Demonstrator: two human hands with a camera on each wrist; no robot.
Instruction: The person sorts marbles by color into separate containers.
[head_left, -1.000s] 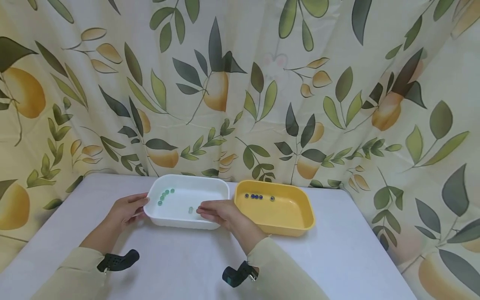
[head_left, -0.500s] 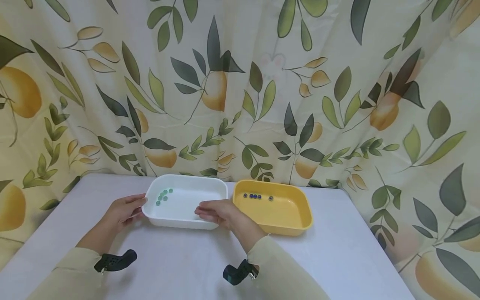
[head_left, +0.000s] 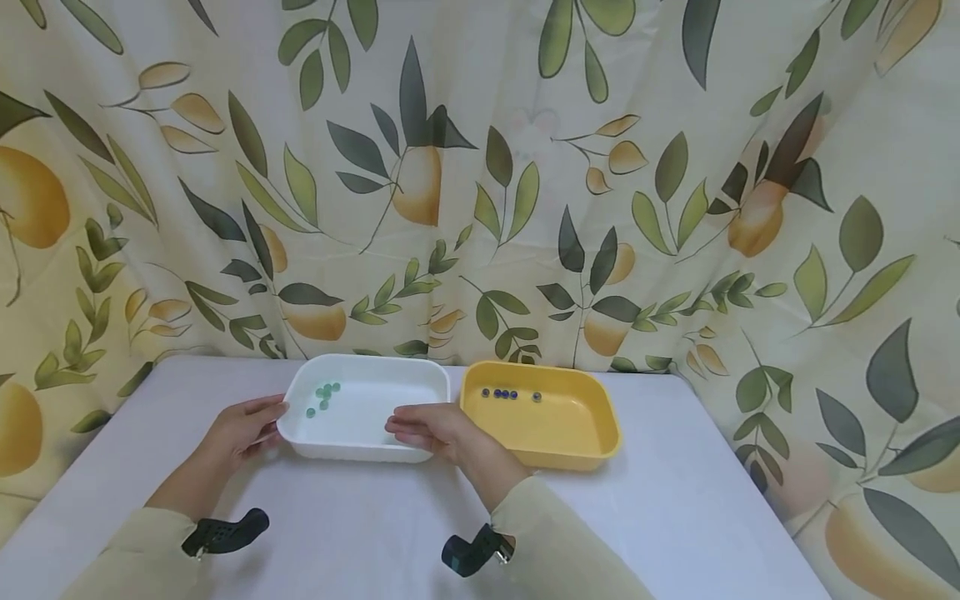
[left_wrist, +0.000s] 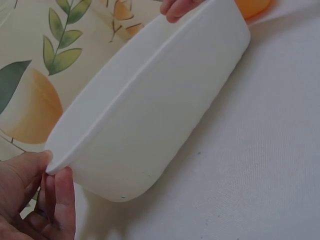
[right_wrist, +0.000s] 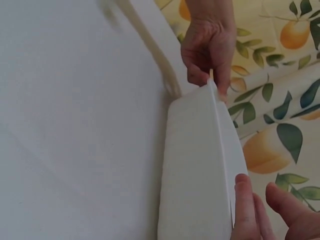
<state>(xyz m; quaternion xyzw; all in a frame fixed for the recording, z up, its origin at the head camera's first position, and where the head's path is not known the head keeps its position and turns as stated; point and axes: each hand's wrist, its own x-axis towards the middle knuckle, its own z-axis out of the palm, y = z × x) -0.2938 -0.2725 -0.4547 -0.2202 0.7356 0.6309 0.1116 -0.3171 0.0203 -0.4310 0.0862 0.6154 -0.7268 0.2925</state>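
My left hand [head_left: 240, 431] pinches the left rim of a white rectangular tray [head_left: 367, 455], thumb on top and curled fingers beneath, as the left wrist view shows. Several small green translucent marbles [head_left: 324, 405] lie in a loose cluster in the tray's left part. My right hand [head_left: 442, 432] is at the tray's near right corner, its fairly straight fingers [right_wrist: 243, 200] reaching over the rim and the thumb [right_wrist: 282, 202] held apart from them. Nothing shows between that thumb and the fingers.
Close to the white tray's right side stands a yellow tray [head_left: 570, 429], with several dark blue marbles [head_left: 506, 394] near its back wall. Both trays are on a white-covered table [head_left: 337, 533]. A curtain [head_left: 480, 183] printed with fruit and leaves hangs behind the table.
The pale green marbles near my right fingers have rolled left and back to the others in the white tray. Both hands keep their places at the tray while the head view shifts slightly.
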